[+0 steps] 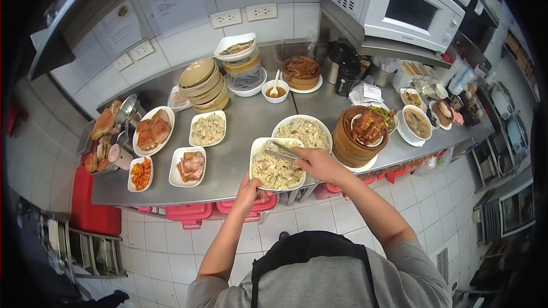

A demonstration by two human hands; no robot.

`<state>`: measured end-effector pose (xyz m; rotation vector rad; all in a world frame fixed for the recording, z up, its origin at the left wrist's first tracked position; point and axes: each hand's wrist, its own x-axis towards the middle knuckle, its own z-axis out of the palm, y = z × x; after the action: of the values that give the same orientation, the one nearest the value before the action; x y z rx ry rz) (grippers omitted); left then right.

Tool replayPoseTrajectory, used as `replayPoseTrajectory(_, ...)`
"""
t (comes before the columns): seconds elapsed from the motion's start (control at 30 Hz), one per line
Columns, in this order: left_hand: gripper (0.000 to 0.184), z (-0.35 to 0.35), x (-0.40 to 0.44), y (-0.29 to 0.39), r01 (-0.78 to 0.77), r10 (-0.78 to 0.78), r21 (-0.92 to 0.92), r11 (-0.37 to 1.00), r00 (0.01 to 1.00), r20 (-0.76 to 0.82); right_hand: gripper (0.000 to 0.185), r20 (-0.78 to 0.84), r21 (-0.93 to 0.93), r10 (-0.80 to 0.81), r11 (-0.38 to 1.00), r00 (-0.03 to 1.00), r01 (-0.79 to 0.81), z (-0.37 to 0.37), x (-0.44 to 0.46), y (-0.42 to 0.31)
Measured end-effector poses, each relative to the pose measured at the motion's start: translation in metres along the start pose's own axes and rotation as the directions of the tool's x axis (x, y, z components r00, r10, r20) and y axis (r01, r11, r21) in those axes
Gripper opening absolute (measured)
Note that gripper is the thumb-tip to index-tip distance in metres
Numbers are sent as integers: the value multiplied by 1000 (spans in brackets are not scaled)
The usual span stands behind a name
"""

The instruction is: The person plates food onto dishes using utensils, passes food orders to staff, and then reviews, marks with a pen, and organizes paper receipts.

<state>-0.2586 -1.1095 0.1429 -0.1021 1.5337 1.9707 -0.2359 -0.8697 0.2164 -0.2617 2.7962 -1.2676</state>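
Low at the counter's front edge, my left hand point(251, 191) is closed on the near-left side of a white square bowl point(252, 162). The bowl holds a pale, chunky mixture point(277, 172) that resembles fried rice. Metal tongs point(281, 153) are in my right hand point(317, 163), their tips over the food. Right behind stands a larger white bowl point(329, 138) of similar mixture, partly hidden by the held bowl and my right hand. To the right is a bamboo steamer point(346, 145) with glossy brown braised food point(369, 127) on top.
On the left stand a small bowl of the mixture point(208, 129), sliced meat point(191, 166), orange pickles point(140, 174) and a plate of roast pork point(153, 131). Stacked bowls point(200, 74) are behind. A soup bowl point(416, 121) is right, below a microwave point(411, 8).
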Motion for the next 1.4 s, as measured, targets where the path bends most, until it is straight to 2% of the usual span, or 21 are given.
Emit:
replayPoseTrajectory(0.03, 51, -3, 4, 1, 13, -13, 1, 1000, 999, 43, 34, 7, -43, 2, 999, 1000, -2, -2, 0, -3)
replayPoseTrajectory(0.13, 51, -8, 8, 2, -18, 19, -9, 1000, 992, 124, 35, -85, -6, 64, 998, 994, -65, -25, -6, -25)
replayPoseTrajectory(0.23, 50, -9, 8, 2, -41, 46, -41, 998, 989, 139, 34, -123, -118, -4, 993, 992, -11, -20, -8, -22)
replayPoseTrajectory(0.27, 50, -11, 7, 2, -37, 41, -28, 999, 989, 142, 33, -82, -226, 53, 971, 995, -71, -10, -9, -21)
replayPoseTrajectory(0.37, 52, -16, 6, 4, -61, 60, 3, 998, 988, 144, 32, -17, -236, 27, 971, 999, -30, -13, -9, -24)
replayPoseTrajectory(0.4, 53, -17, 4, 3, -78, 77, 6, 997, 987, 140, 31, -5, -170, 75, 983, 997, -75, -21, -7, -30)
replayPoseTrajectory(0.5, 56, -25, 2, -1, -65, 63, 6, 998, 985, 161, 31, -73, -199, 96, 974, 993, -109, -26, 2, -36)
replayPoseTrajectory(0.53, 57, -28, 3, -1, -55, 54, 4, 998, 983, 175, 30, -34, -272, 79, 958, 996, -85, -18, 3, -33)
replayPoseTrajectory(0.63, 54, -24, -7, 7, -83, 81, 12, 996, 987, 142, 29, -11, -253, 0, 967, 1000, -3, -11, 1, -20)
replayPoseTrajectory(0.67, 54, -24, -8, 8, -90, 88, 12, 996, 987, 135, 29, 3, -269, 74, 961, 997, -71, -24, 0, -35)
replayPoseTrajectory(0.77, 55, -33, -11, 6, -77, 76, 1, 997, 990, 117, 30, 39, -246, 107, 965, 993, -94, -52, -11, -62)
replayPoseTrajectory(0.8, 56, -38, -7, 2, -62, 64, -16, 998, 991, 119, 31, 85, -290, 72, 956, 994, -44, -49, -15, -61)
replayPoseTrajectory(0.9, 56, -44, -8, 5, -50, 57, -61, 997, 992, 116, 32, 145, -205, 40, 979, 989, -9, -26, -30, -64)
replayPoseTrajectory(1.03, 54, -42, -14, 16, -47, 52, -105, 993, 997, 48, 31, 69, -349, -32, 936, 997, 55, 0, -38, -56)
replayPoseTrajectory(1.17, 53, -42, -15, 19, -56, 59, -63, 996, 997, 45, 31, 82, -276, -7, 961, 997, 30, -16, -31, -68)
replayPoseTrajectory(1.27, 54, -43, -13, 16, -56, 63, -75, 996, 994, 88, 29, -12, -346, -85, 935, 996, 75, -5, -23, -69)
replayPoseTrajectory(1.37, 55, -43, -10, 12, -68, 77, -84, 994, 991, 106, 29, 92, -411, -5, 911, 996, 43, 3, -21, -70)
replayPoseTrajectory(1.4, 55, -41, -11, 13, -76, 83, -76, 994, 992, 96, 28, 36, -352, -78, 932, 996, 86, -3, -22, -66)
